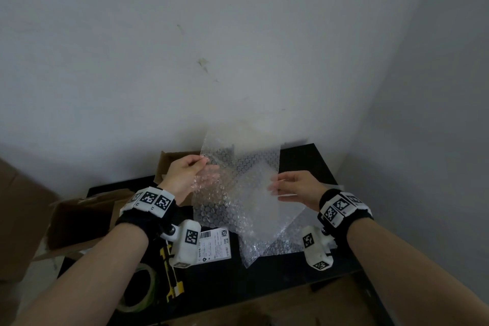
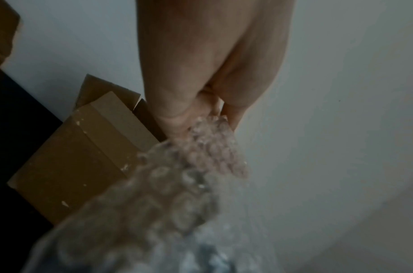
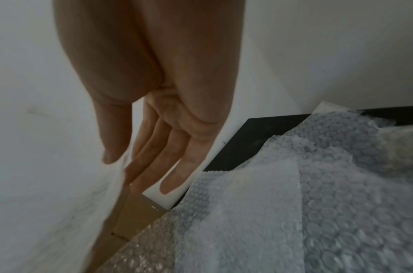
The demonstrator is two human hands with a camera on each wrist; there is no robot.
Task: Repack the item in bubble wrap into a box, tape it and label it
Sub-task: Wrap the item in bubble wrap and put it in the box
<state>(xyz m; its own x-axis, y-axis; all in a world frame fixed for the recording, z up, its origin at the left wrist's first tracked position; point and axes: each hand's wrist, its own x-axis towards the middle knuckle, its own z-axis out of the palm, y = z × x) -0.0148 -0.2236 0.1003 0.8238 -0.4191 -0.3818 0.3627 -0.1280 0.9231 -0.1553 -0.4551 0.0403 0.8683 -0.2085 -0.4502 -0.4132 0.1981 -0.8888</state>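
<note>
A clear sheet of bubble wrap (image 1: 232,193) is held up over the black table (image 1: 307,164), its lower corner hanging near the table's front. My left hand (image 1: 185,174) grips the sheet's upper left edge; in the left wrist view the fingers (image 2: 233,110) are curled on the bubble wrap (image 2: 189,175). My right hand (image 1: 293,188) pinches a whiter folded layer at the right edge between thumb (image 3: 112,147) and straight fingers. More bubble wrap (image 3: 305,203) lies on the table below. No wrapped item can be made out inside. An open cardboard box (image 1: 79,219) stands at the left.
A second open box (image 1: 169,161) stands behind my left hand against the wall. A printed shipping label (image 1: 214,245), a yellow utility knife (image 1: 172,278) and a tape roll (image 1: 140,291) lie near the front left. Brown cardboard (image 1: 291,304) sits below the table's front edge.
</note>
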